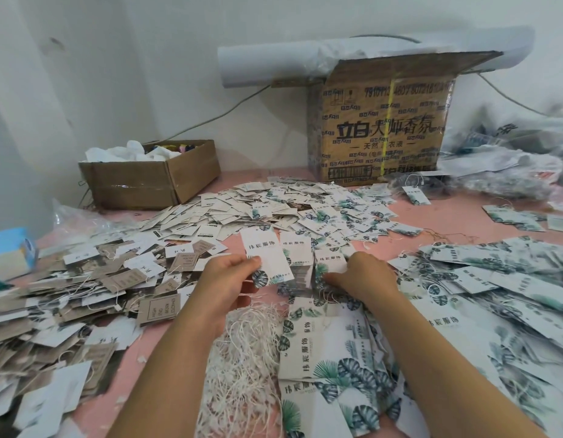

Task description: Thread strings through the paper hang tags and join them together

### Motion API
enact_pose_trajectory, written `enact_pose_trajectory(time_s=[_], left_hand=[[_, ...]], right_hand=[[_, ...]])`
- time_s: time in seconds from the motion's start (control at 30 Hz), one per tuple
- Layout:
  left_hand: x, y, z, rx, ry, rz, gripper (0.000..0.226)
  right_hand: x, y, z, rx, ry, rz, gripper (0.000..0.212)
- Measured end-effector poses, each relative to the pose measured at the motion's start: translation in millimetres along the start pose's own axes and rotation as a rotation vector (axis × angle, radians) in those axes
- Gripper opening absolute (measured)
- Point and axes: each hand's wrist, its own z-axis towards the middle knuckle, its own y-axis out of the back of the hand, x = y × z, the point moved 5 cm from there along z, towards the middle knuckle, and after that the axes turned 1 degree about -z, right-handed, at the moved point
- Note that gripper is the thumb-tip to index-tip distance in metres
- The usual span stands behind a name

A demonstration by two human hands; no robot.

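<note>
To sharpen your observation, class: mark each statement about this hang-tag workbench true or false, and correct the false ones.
1. The left hand holds a leaf-printed hang tag. True.
2. The pile of white strings lies inside the small cardboard box. False: it lies on the pink table, between the forearms.
3. The right hand touches a stack of tags. True.
4. The brown tags lie right of the hands. False: they lie to the left.
5. The large cardboard box stands at the table's far side. True.
</note>
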Motion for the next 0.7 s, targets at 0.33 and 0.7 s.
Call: enact_pose_trajectory(time_s=[0.33,0.7], left_hand=[[1,-5,0,0.057,-0.03,0.094,0.008],[0,-11,-3,0.137,-0.061,0.091,0.008]], right_hand=[[-3,0,-4,-0.05,-0.007,0.018,0.049],[-5,6,-4,-0.081,-0.029,0.14,0.046]])
